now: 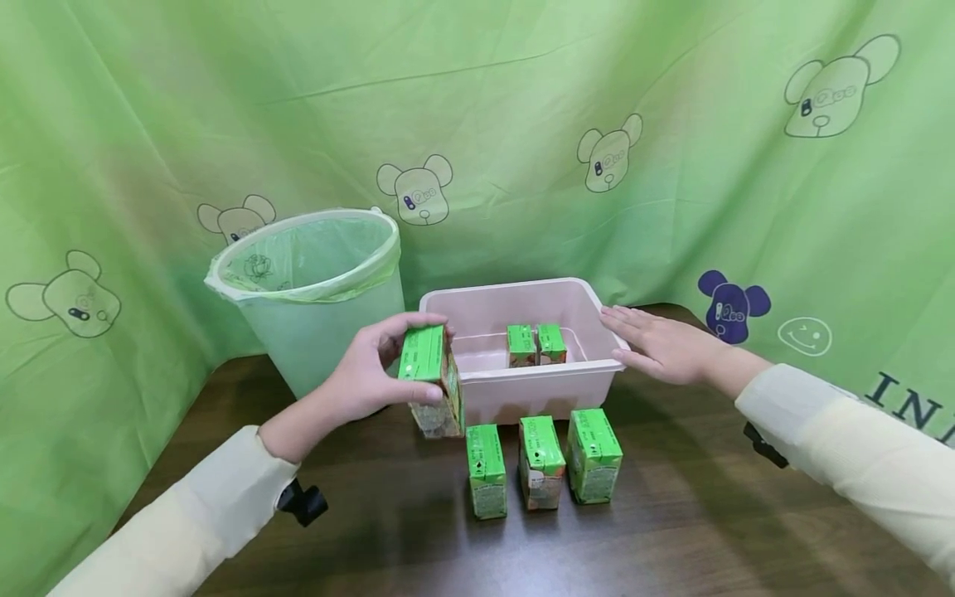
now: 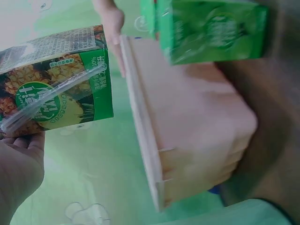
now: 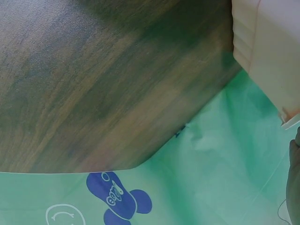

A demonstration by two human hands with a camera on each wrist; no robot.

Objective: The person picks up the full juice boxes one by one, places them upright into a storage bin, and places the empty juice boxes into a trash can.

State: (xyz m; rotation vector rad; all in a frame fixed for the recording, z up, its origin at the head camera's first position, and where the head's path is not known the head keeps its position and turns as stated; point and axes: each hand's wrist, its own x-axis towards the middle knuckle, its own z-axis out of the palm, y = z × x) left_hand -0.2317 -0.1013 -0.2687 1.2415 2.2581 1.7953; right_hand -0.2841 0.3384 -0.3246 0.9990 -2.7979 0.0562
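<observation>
My left hand (image 1: 370,369) grips a green-topped juice carton (image 1: 423,356) at the near left corner of a pale pink plastic bin (image 1: 537,390). In the left wrist view the held juice carton (image 2: 56,84) shows pineapple pictures and a wrapped straw on its side. My right hand (image 1: 664,342) lies with straight fingers at the bin's right rim. Two juice cartons (image 1: 521,344) stand side by side inside the bin. On the table before it, three more cartons (image 1: 542,460) stand upright in a row.
A tall light green trash can (image 1: 321,323) with a bag liner stands behind my left hand. Dark brown wood makes up the tabletop (image 1: 694,514). A green printed curtain (image 1: 507,99) hangs around the back and sides.
</observation>
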